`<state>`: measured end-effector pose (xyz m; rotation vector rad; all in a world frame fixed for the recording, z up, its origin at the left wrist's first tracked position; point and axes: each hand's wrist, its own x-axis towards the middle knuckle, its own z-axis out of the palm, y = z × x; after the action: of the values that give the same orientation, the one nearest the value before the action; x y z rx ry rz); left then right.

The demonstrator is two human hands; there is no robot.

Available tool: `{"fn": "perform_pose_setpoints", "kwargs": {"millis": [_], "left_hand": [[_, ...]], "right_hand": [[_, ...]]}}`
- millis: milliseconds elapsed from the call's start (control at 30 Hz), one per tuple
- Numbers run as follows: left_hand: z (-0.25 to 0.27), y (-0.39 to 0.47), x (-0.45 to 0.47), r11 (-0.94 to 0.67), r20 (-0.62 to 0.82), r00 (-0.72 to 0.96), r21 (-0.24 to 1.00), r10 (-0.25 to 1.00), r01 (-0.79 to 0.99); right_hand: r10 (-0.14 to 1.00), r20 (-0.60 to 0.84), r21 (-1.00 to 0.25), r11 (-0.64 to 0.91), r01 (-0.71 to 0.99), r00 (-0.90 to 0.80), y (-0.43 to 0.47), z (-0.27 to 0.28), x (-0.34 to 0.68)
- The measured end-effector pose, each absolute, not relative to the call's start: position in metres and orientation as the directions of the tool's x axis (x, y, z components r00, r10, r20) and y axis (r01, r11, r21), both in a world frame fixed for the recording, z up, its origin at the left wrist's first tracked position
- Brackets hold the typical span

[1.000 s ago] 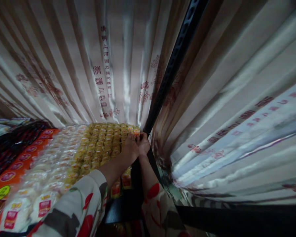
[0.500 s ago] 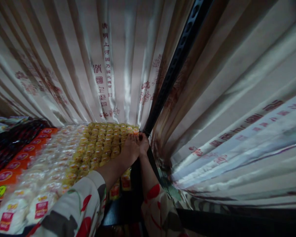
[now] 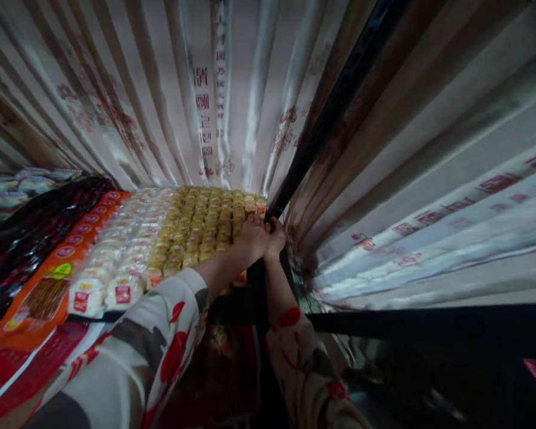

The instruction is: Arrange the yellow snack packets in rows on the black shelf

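Note:
Rows of small yellow-wrapped packets stand packed together at the back of a dark shelf. My left hand lies over the right end of these rows, its fingers curled beside a packet with an orange-red label. Close against it, by the corner post, is my right hand with bent fingers. The two hands meet, and whatever lies between their fingertips is hidden and too dark to make out.
White-wrapped packets fill rows left of the yellow ones. Farther left are an orange package and dark shiny bags. A black metal post slants up behind my hands. Pleated printed curtains hang behind and to the right.
The view has tilted down, so the packets and hands sit higher and more of the shelf front shows. Both hands stay together at the same back corner.

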<state>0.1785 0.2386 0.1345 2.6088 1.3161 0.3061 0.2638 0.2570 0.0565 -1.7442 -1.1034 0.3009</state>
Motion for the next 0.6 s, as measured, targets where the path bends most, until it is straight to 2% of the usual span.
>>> {"fn": "perform_pose_setpoints", "kwargs": {"millis": [67,133,333,500,600], "left_hand": [[0.140,0.222,0.176,-0.579,0.055,0.578,0.158,0.814,0.800],[0.146,0.202,0.173,-0.591,0.028,0.592,0.116,0.805,0.798],[0.163,0.132,0.157,-0.624,-0.038,0.631,0.116,0.775,0.773],[0.167,0.077,0.138,-0.711,0.000,0.714,0.092,0.700,0.697],[0.160,0.056,0.126,-0.731,0.007,0.738,0.141,0.675,0.667]], "right_hand": [[0.800,0.278,-0.866,-0.030,0.499,0.531,0.239,0.058,0.262],[0.820,0.265,-0.879,-0.010,0.476,0.507,0.220,0.060,0.261],[0.845,0.298,-0.882,0.067,0.466,0.444,0.149,0.070,0.252],[0.867,0.337,-0.885,0.159,0.439,0.366,0.086,0.082,0.244],[0.878,0.343,-0.880,0.176,0.441,0.333,0.058,0.083,0.238]]}}
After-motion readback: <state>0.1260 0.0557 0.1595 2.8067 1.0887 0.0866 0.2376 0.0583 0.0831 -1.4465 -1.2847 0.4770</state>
